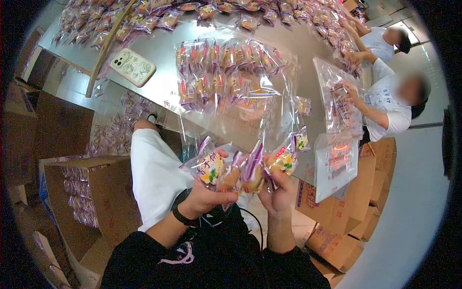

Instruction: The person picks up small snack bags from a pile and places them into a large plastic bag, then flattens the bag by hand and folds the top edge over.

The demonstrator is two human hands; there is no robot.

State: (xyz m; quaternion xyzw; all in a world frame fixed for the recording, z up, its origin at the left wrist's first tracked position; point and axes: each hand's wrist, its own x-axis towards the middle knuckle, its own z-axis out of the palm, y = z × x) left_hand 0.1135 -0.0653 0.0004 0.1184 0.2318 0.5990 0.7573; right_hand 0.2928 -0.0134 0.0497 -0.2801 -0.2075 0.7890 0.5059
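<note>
Both hands are full here: the left hand [204,197] and right hand [279,192] are each clenched around a bunch of wrapped snack packets [243,168], held together at about 6 o'clock, below the table [163,53]. A big clear bag [231,82] of packets lies at 12 o'clock, phone [133,66] at 10.

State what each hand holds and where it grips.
Both hold wrapped snack packets by their lower ends: left hand under two, right hand under the others.
</note>
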